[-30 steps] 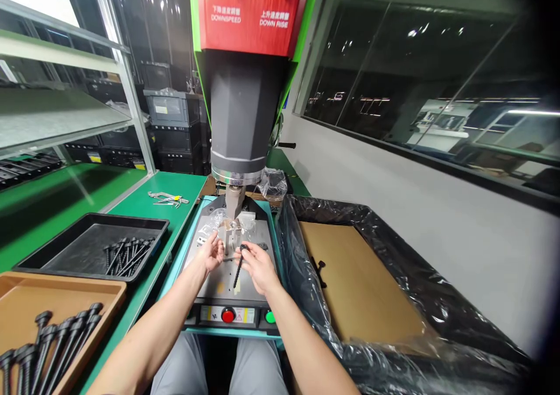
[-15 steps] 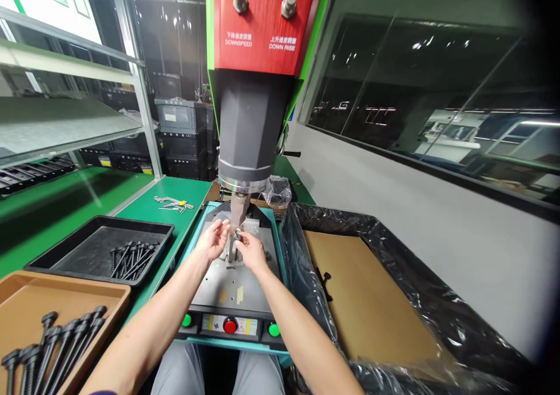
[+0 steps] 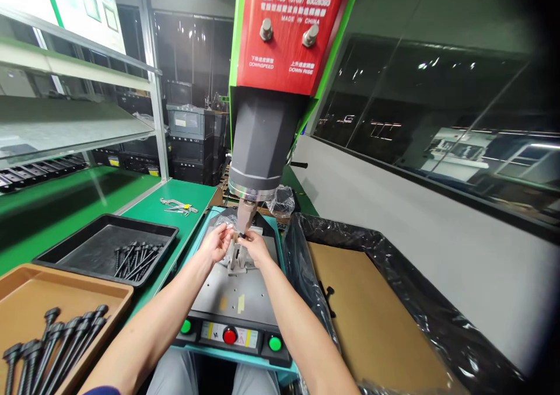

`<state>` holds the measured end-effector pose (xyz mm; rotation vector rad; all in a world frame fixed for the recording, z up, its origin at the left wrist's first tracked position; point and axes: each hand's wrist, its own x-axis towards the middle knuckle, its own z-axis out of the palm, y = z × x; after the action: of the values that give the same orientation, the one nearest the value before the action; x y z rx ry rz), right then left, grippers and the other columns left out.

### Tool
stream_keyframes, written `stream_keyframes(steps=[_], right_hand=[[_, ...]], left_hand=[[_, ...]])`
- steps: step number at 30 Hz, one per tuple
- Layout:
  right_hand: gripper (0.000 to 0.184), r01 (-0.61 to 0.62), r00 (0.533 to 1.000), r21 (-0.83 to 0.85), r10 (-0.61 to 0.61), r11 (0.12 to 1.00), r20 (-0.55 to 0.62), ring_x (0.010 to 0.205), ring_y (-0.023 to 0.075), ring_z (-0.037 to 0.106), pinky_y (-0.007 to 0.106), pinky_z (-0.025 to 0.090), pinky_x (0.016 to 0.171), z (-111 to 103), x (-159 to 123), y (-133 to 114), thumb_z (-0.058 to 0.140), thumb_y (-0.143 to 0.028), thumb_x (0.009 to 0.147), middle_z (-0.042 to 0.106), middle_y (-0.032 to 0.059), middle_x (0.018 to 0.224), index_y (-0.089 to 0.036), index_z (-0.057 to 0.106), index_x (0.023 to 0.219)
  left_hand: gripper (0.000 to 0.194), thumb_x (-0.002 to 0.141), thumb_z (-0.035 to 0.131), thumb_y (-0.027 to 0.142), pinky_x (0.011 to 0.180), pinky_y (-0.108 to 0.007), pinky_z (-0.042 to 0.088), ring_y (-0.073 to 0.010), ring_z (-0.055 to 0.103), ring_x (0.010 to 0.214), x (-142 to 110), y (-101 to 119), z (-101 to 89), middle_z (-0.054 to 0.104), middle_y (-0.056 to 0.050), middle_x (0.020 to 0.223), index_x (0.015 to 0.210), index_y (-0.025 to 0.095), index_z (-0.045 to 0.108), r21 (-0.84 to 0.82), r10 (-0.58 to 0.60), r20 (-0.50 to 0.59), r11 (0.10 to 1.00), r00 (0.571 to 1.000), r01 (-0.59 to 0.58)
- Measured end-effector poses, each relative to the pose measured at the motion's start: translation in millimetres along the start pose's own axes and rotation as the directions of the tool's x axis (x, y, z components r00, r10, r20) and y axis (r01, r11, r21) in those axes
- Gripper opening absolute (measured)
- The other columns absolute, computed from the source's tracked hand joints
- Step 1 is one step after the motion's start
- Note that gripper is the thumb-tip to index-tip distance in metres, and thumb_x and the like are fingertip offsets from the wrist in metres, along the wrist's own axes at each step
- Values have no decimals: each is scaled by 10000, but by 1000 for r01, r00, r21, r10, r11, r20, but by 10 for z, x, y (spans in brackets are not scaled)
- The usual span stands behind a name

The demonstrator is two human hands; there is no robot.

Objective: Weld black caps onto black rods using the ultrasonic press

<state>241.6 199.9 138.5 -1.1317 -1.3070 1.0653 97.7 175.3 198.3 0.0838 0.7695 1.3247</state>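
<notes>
My left hand (image 3: 218,243) is closed in a pinch beside the tip of the press's metal horn (image 3: 245,214); what its fingertips hold, if anything, is too small to make out. My right hand (image 3: 256,248) pinches a small black part (image 3: 242,236) just under the horn, above the metal fixture (image 3: 237,264). That fixture stands upright on the grey machine plate (image 3: 214,290). Overhead is the press head (image 3: 258,138), grey with a red front panel. Clear plastic film lies behind my left fingers.
A brown tray (image 3: 26,290) with long black bolt-like parts (image 3: 72,339) and a black tray (image 3: 83,249) with more stand left. Pliers (image 3: 177,204) lie on the green table. Green buttons (image 3: 275,343) flank a red button (image 3: 230,335). A lined box (image 3: 371,301) stands right.
The view has tilted up and shifted left. The black part in my right hand has risen from the fixture toward the horn. My left hand stays pinched beside it.
</notes>
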Motion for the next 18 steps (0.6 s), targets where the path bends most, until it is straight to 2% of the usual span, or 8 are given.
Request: stream_keyframes(steps=[4,10,13,18], right_hand=[[370,-79,997,96,77,992,26,772,186,628,266,453,660,-60,-25,-14,724,-373,611,719,12,879,-203,711,940],[359,-138,978,300,177,944,-108,709,175,632,248,445,564,-47,32,38,681,-497,655,704,21,808,-204,677,863],[333,-139,959,399,223,906,-173,698,195,640,284,478,555,-75,126,79,637,-539,678,685,47,747,-212,625,741],[251,-57,937,478,213,876,-279,683,200,628,305,488,569,-155,175,60,687,-434,642,648,38,689,-226,550,677]], left_hand=[[51,885,557,100,430,-159,564,-122,662,479,47,12,-69,698,-65,702,851,114,593,-4,6,-27,1000,1000,-7],[37,861,582,82,412,-153,550,-125,662,478,59,9,-172,703,-74,710,860,115,599,19,28,-53,999,998,-27],[41,834,613,72,408,-146,539,-119,657,475,20,11,-255,703,-80,721,834,112,603,51,60,-51,997,997,-58],[48,795,654,84,394,-136,508,-122,669,532,-98,25,-462,705,-87,745,764,102,621,131,175,-13,976,984,-172]])
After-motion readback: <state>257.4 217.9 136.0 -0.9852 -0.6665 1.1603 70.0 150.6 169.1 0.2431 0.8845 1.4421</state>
